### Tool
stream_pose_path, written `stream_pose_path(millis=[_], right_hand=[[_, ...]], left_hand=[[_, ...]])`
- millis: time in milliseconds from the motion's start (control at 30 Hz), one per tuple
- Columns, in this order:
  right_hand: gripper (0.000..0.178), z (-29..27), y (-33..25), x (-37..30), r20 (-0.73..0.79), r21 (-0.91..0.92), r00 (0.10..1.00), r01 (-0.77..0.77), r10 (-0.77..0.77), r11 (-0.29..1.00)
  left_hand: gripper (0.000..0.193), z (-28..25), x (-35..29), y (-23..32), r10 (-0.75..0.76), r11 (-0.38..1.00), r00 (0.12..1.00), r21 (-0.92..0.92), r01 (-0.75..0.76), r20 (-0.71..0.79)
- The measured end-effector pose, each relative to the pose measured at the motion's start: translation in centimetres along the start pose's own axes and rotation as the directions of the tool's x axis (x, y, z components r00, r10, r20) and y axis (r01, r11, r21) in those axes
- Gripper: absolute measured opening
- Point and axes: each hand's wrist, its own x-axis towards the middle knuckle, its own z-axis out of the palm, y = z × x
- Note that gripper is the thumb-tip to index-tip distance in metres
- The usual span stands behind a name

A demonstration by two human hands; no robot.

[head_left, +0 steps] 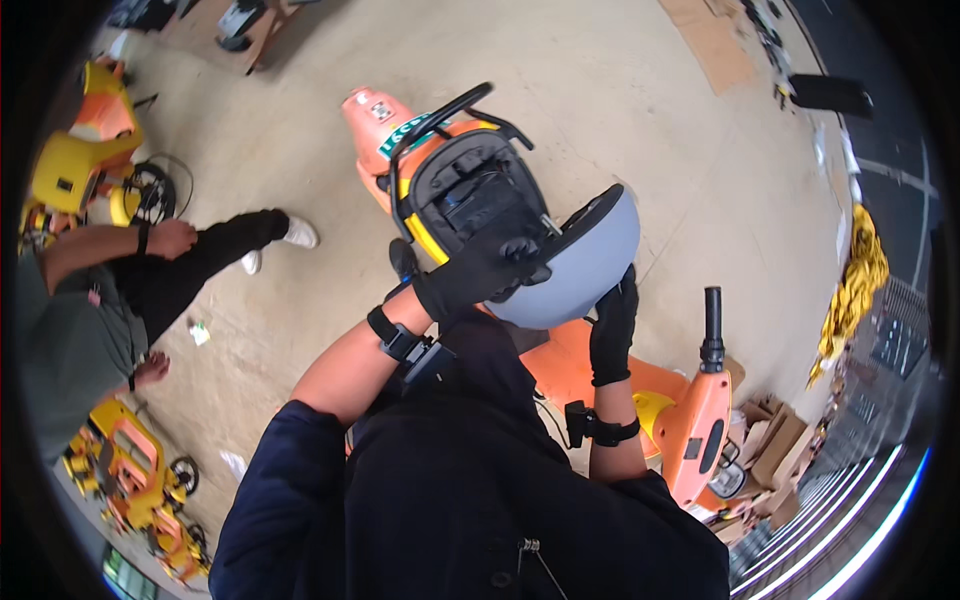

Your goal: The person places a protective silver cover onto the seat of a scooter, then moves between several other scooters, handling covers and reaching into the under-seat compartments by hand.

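In front of me stands an orange and yellow electric scooter (425, 240), with the dark storage compartment (480, 180) under its seat exposed. Its grey seat (580, 265) is tilted up, the dark underside turned toward the compartment. My right hand (614, 335), in a black glove, grips the seat's lower right edge. My left hand (500, 262), gloved the same way, is closed beside the seat's left edge, over the compartment; what its curled fingers hold is hidden. A short metal rod (551, 225) shows just past those fingers.
The handlebar (712, 330) rises at right; a black rack (440, 115) curves behind the compartment. A person (100, 290) is at left near other yellow-orange scooters (90, 160). Cardboard (780, 440) lies at lower right, yellow cloth (855, 275) at far right, a brown table (225, 30) at upper left.
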Motion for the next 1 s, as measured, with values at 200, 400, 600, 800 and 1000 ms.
stream_pose_path(millis=[200, 400, 600, 800, 1000], right_hand=[[0.048, -1.7, -4.3, -2.5, -0.251, 0.246, 0.931, -0.204, 0.266, 0.948], [0.079, -0.4, -9.1, -0.7, -0.286, -0.447, 0.9, -0.43, 0.33, 0.785], [0.049, 0.4, -11.4, 3.2, -0.387, -0.627, 0.684, -0.687, 0.619, 0.368], [0.051, 2.6, -12.7, 3.8, -0.512, -0.623, 0.638, -0.736, 0.575, 0.263], [0.057, 5.7, -11.6, -1.0, -0.756, -0.359, 0.623, -0.652, 0.201, 0.668]], left_hand=[[0.005, 2.3, 1.5, 0.0, -0.189, 0.962, 0.938, -0.136, 0.236, 0.29], [0.024, 1.9, 5.7, -0.8, 0.044, 0.863, 0.65, 0.299, -0.408, 0.759], [0.023, -4.0, 8.0, -0.6, -0.343, 0.933, 0.321, 0.283, 0.221, 0.882], [0.026, -5.7, 11.7, -0.1, 0.224, 0.548, 0.299, 0.133, -0.826, 0.928], [0.05, 1.5, 14.7, 4.4, 0.044, 0.878, 0.624, 0.268, -0.397, 0.78]])
